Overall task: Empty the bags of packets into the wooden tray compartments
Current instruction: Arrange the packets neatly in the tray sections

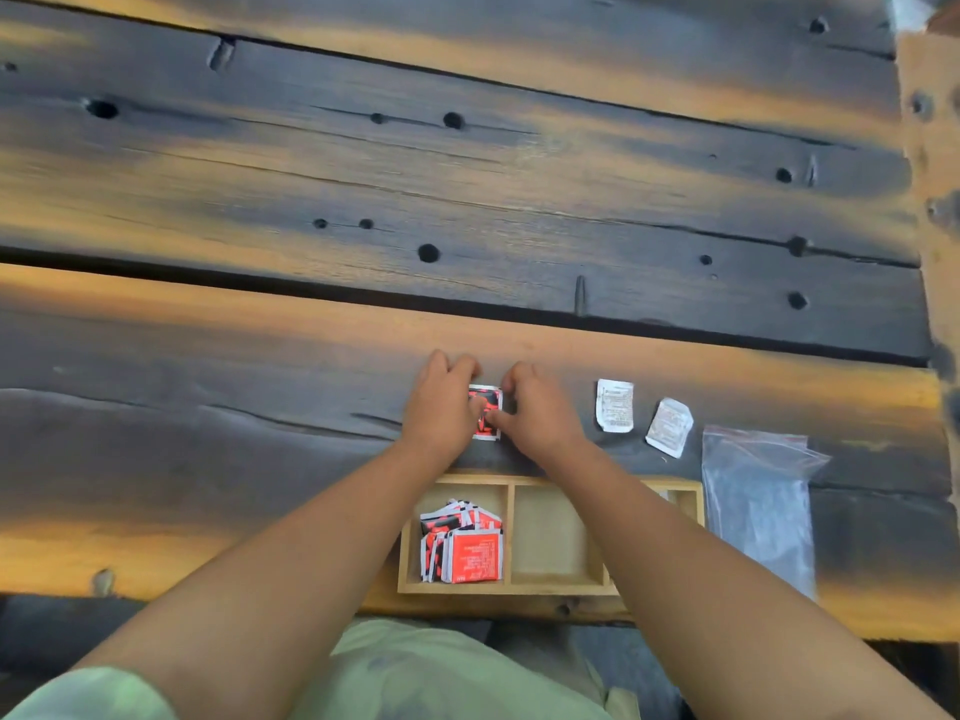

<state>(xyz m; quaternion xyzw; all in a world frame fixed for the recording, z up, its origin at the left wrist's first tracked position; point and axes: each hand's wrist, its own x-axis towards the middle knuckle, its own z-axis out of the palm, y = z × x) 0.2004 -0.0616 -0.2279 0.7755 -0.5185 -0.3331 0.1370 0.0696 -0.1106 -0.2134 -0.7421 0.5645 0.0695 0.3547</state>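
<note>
Both hands meet just above the frame's centre on the dark table (208, 407); the left hand (440, 407) and right hand (537, 413) pinch a red packet (487, 410) between curled fingers; the wooden tray (550, 480) sits lower centre, red packets (465, 545) filling its left compartment; two white packets (615, 406) and an empty clear bag (758, 506) lie at right.
</note>
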